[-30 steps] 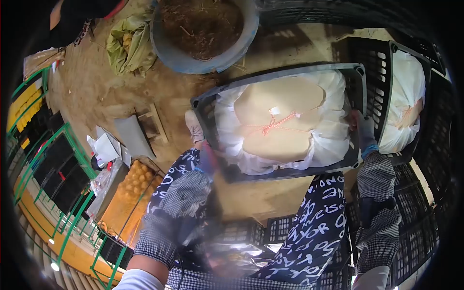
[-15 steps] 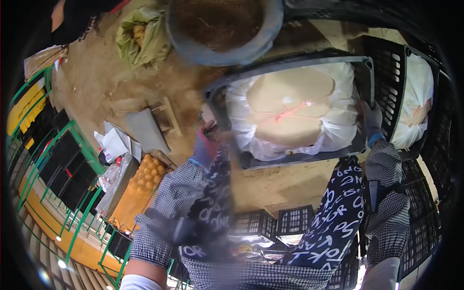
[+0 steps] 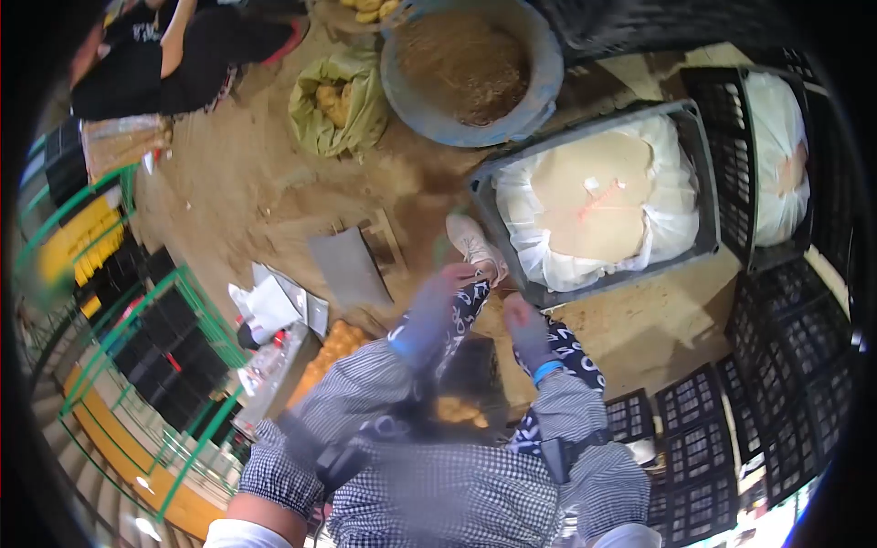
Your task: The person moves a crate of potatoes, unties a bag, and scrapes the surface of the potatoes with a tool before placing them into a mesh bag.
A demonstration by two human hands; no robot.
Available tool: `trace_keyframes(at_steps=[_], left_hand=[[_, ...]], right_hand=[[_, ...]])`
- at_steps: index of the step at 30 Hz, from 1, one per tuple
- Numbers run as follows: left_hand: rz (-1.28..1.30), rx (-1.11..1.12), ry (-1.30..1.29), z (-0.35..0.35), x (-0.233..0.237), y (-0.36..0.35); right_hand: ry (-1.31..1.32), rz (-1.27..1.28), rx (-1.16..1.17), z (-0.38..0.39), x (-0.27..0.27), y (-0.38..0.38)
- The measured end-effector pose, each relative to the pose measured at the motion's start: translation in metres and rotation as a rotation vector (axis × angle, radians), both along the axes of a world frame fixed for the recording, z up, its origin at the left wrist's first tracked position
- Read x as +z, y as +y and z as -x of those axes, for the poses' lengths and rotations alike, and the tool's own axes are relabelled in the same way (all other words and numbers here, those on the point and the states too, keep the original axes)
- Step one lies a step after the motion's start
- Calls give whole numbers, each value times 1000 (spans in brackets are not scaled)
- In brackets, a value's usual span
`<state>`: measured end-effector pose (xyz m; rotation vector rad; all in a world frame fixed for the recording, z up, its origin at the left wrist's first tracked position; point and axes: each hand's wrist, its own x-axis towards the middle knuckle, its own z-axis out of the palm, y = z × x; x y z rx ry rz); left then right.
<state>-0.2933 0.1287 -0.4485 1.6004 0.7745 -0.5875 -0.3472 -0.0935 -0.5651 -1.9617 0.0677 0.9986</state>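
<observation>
A black plastic crate (image 3: 709, 196) stands on the ground to the front right. White plastic wrap (image 3: 671, 183) lines it around a beige covering (image 3: 598, 169), with pinkish-red string across the top. My left hand (image 3: 443, 288), in a greyish glove, is smeared by motion left of the crate, near a light shoe (image 3: 468, 239). Beside the crate's near left corner is my right hand (image 3: 528, 327), gloved too, over my patterned trouser leg. It is apart from the crate, and its fingers are too blurred to read. Nothing distinct shows in either hand.
A second wrapped crate (image 3: 776, 164) stands at the right, and several black crates (image 3: 694, 411) are stacked lower right. Farther ahead are a round blue-grey tub (image 3: 548, 91) and a green sack (image 3: 365, 128) holding yellowish produce. A grey board (image 3: 350, 267) lies left. Another person (image 3: 206, 55) is at upper left.
My right hand has come off the crate's right side and moved left toward my body. My left hand is now away from the crate's left side. The view has shifted, showing more ground.
</observation>
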Motion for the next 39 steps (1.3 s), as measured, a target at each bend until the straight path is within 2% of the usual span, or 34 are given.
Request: trace_keyframes(at_steps=[1,4,6,7,9,10,11,13,14,17,18,20,21,24,25,28,29,30,31,32,34,36,37,38,39], left_hand=[[-122,-112,-56,2,8,4],[66,201,-54,-2,21,12],[188,229,-58,-32,30,10],[237,247,-64,-56,34,10],[-101,-267,-284,-93,42,9],[-85,-318,-285,-106,36,10],[-68,-368,-288,-118,29,11],[273,-11,-48,-133,0,21],[298,-124,-44,-137,-33,43],[300,-335,-122,-142,-45,83],[271,-350,-139,-142,-54,98],[205,-381,-191,-136,-74,129],[135,-366,-244,-129,-85,141],[-33,-358,-207,-114,-98,165],[-19,-401,-221,-111,-98,167],[-3,-429,-181,-118,-104,169],[-4,-506,-288,-113,-107,170],[40,-453,-303,-113,-110,174],[84,-398,-307,-110,-113,178],[133,-341,-310,-107,-116,180],[196,-486,-422,-107,-117,177],[157,-446,-335,-110,-114,170],[239,-501,-449,-106,-118,172],[231,-500,-407,-106,-117,172],[223,-501,-371,-108,-115,170]], right_hand=[[-134,-72,0,33,-6,3],[241,-125,-167,79,8,17],[122,4,-13,82,28,14],[130,42,-20,75,32,20],[233,91,-123,67,38,29],[331,103,-217,71,36,38],[355,97,-214,78,29,54],[411,79,-185,95,14,88],[449,68,-203,111,-12,132],[522,84,-51,162,-79,218],[544,103,12,181,-103,247],[346,229,155,233,-155,295],[377,271,208,277,-206,325],[658,92,304,243,-205,323],[599,72,122,253,-198,327],[555,-190,176,251,-169,352],[595,-185,9,238,-151,363],[637,-188,-157,224,-129,368],[601,-282,-106,202,-116,353],[568,-324,-107,205,-114,347],[484,-410,-184,225,-131,340],[414,-519,-383,241,-153,343],[342,-583,-475,245,-158,348],[232,-590,-493,248,-159,357],[13,-464,-359,243,-151,366]])
